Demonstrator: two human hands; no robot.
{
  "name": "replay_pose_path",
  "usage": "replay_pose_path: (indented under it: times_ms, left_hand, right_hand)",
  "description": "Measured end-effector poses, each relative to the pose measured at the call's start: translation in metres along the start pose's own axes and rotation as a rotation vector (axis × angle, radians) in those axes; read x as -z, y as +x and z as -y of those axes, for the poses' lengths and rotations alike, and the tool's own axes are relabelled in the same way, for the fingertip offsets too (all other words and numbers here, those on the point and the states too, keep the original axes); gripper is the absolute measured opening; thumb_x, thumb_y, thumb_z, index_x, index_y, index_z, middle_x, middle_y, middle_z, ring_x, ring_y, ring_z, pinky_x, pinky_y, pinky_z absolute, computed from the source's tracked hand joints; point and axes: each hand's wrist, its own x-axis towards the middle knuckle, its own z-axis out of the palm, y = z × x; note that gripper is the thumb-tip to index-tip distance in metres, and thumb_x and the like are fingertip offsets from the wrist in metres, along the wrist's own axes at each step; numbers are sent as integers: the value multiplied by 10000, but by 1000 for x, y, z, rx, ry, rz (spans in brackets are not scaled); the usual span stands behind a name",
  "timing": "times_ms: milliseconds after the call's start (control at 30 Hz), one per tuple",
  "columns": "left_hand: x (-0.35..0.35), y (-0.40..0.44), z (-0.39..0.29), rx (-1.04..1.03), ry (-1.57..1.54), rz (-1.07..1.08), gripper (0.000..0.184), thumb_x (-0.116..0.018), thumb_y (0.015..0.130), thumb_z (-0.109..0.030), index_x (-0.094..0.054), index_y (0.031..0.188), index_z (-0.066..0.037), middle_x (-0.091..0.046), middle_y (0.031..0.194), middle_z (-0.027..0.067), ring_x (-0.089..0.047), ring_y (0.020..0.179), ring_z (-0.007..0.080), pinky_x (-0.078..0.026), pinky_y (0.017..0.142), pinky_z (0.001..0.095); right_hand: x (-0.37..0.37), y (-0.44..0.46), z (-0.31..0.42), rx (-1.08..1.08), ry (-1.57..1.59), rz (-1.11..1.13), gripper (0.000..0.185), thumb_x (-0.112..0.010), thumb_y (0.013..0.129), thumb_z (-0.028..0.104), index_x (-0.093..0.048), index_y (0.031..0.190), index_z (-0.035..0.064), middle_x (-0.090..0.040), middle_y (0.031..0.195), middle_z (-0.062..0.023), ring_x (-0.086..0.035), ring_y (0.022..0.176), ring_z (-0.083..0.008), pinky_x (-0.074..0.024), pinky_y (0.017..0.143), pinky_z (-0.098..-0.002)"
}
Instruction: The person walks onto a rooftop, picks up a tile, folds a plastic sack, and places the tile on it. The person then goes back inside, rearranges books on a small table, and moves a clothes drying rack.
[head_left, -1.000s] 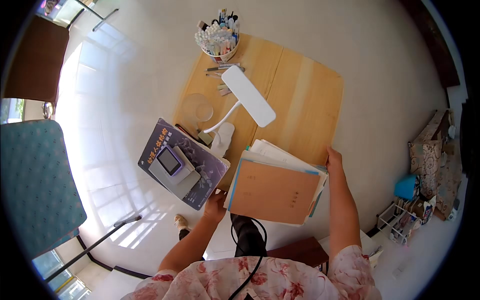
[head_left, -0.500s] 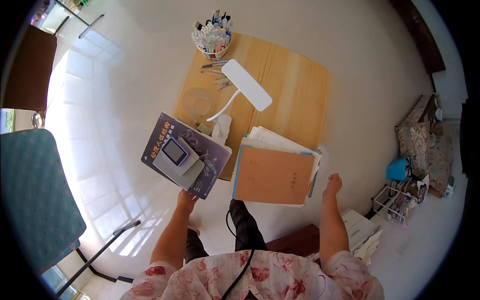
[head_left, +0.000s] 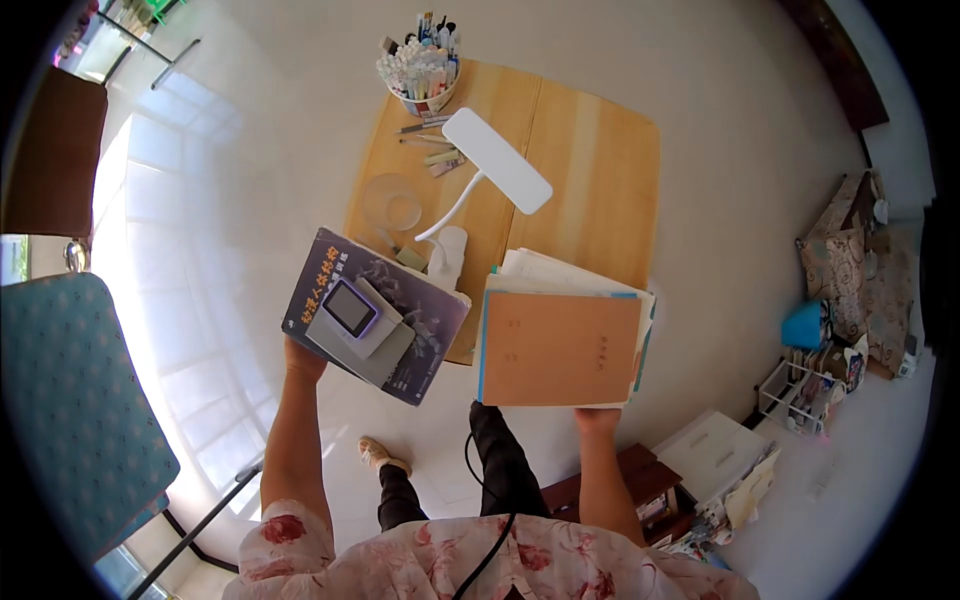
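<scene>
A dark comic-style figure-drawing book (head_left: 435, 320) lies tilted past the table's front left edge. On it rest a grey flat box (head_left: 335, 348) and a small white device (head_left: 350, 307) with a purple-framed screen. My left hand (head_left: 304, 358) grips the book's lower left edge, its fingers hidden underneath. To the right, a brown paper folder (head_left: 560, 345) tops a stack of papers (head_left: 545, 273) that overhangs the table front. My right hand (head_left: 598, 420) holds the stack's near edge from below, its fingers also hidden.
On the wooden table (head_left: 590, 180) stand a white clip lamp (head_left: 497, 160), a clear round container (head_left: 393, 202) and a pen-filled cup (head_left: 420, 80), with loose pens nearby. A blue padded chair (head_left: 85, 410) is at left. White drawers (head_left: 710, 455) stand at lower right.
My right hand has come in from the right to the paper stack's near edge. My left hand has moved left along the book's edge. The stack has turned slightly.
</scene>
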Motion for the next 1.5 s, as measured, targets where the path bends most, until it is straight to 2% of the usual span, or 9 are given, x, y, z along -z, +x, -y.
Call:
replay_pose_path:
  times_ms: [367, 600, 667, 1000, 1300, 1367, 1400, 1467, 1500]
  left_hand:
    - [-19, -5, 9, -25, -140, -67, 436, -357, 869, -338, -474, 1179, -55, -523, 1165, 80, -494, 1068, 245, -411, 901, 363]
    - [0, -12, 23, 57, -221, -46, 624, -193, 884, -545, -372, 1283, -99, -422, 1289, 51, -380, 1185, 248, -281, 1003, 381]
    - [0, -21, 34, 72, -235, -32, 640, -152, 888, -552, -353, 1295, -101, -409, 1302, 44, -368, 1193, 242, -253, 1016, 372]
    - [-43, -67, 74, 131, -285, -58, 602, -213, 894, -536, -367, 1278, -99, -454, 1254, 54, -422, 1152, 209, -314, 982, 355]
    - [-30, -61, 90, 173, -287, -112, 649, -315, 878, -536, -233, 1340, -88, -407, 1295, 76, -392, 1181, 220, -291, 999, 357]
    - [-38, -63, 77, 157, -223, -119, 669, -326, 870, -548, -211, 1349, -95, -400, 1303, 81, -384, 1186, 223, -285, 998, 364]
    - [-41, -66, 71, 141, -154, -126, 690, -337, 863, -559, -190, 1359, -102, -393, 1310, 86, -377, 1192, 226, -279, 997, 371]
    - [-37, -66, 63, 211, -93, -170, 696, -344, 860, -561, -175, 1365, -112, -392, 1311, 96, -371, 1196, 231, -281, 988, 386]
    - [-33, -62, 59, 273, -16, -218, 703, -351, 857, -562, -159, 1371, -123, -390, 1312, 106, -365, 1201, 236, -284, 979, 400]
  right_hand:
    - [26, 19, 16, -12, -16, 0, 322, -436, 880, 295, -503, 1114, 83, -582, 1018, -44, -581, 848, -202, -509, 639, -324]
    - [-25, 38, 28, 96, -179, -93, 350, -405, 885, 317, -485, 1129, 79, -560, 1064, -58, -566, 928, -216, -514, 675, -356]
    - [-26, 52, 38, 144, -212, 19, 398, -364, 899, 328, -449, 1183, 63, -518, 1146, -83, -496, 1063, -250, -475, 816, -399]
    - [-51, 98, 111, 111, -307, 267, 413, -384, 889, 330, -438, 1201, 64, -507, 1165, -83, -530, 1018, -251, -506, 764, -375]
    - [-48, 111, 117, 32, -268, 496, 466, -374, 885, 408, -458, 1170, 49, -537, 1110, -90, -572, 924, -235, -525, 689, -371]
    - [-53, 97, 112, 87, -385, -18, 577, -325, 876, 512, -459, 1170, 33, -523, 1130, -111, -555, 951, -241, -504, 709, -363]
    - [-55, 88, 109, 97, -395, -16, 577, -325, 876, 512, -459, 1170, 33, -523, 1130, -111, -555, 951, -241, -504, 709, -363]
    - [-46, 72, 110, 129, -363, -565, 681, -264, 862, 584, -417, 1220, 26, -501, 1160, -127, -530, 984, -245, -460, 772, -351]
    - [-44, 58, 109, 118, -471, -581, 705, -250, 857, 597, -376, 1250, 26, -520, 1119, -130, -541, 937, -245, -461, 740, -345]
